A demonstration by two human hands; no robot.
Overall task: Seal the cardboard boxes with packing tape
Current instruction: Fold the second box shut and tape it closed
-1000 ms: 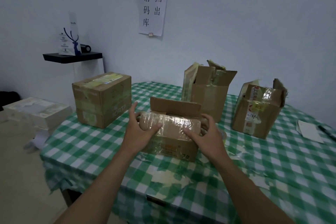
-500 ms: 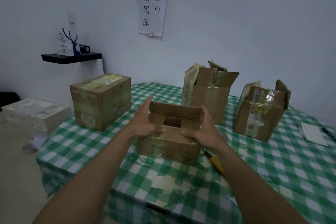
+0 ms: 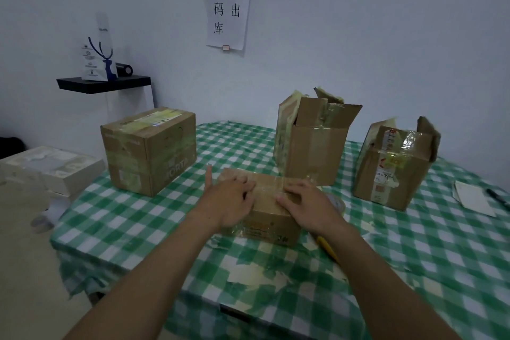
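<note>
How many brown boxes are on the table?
4: a closed box at the left, a small box in front, a tall open box behind it, a taped open box at the right. Others may hide behind.

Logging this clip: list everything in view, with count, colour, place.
small box: 1, brown, table centre
sealed box: 1, brown, table left
tall box: 1, brown, table back
torn box: 1, brown, table right
tape roll: 1, pale, beside small box
tool: 1, yellow, near small box
tablecloth: 1, green-white check
paper: 1, white, far right
pen: 1, black, beside paper
notice: 1, white, wall
shelf: 1, black, left wall
left hand: 1, on small box
right hand: 1, on small box
</note>
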